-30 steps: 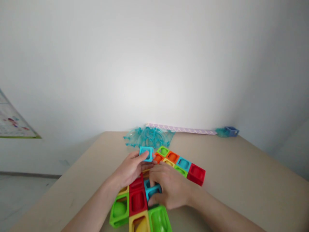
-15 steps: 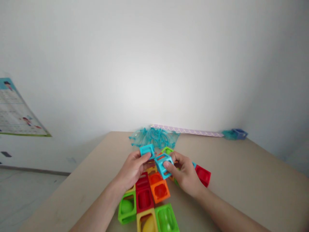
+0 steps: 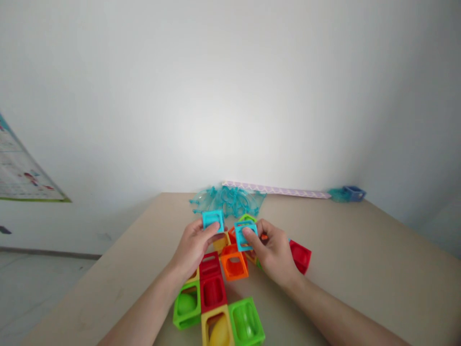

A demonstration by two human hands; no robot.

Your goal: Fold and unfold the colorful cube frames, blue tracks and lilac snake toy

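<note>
My left hand pinches a light blue block between thumb and fingers, its window side toward me. Opposite it, my right hand grips another light blue block with an open frame. A small gap separates the two blue blocks. Below them, an orange block lies tilted beside two red blocks. Nearer to me are a yellow block, a green block and another green block. More coloured blocks are partly hidden behind my hands.
On the beige table, a tangle of clear teal plastic lies against the wall. A patterned lilac strip runs along the back to a dark blue box. A red block lies right of my right hand.
The two blue blocks have moved slightly apart, and the right one has turned more upright. The orange blocks below have shifted up and left. The view has moved slightly.
</note>
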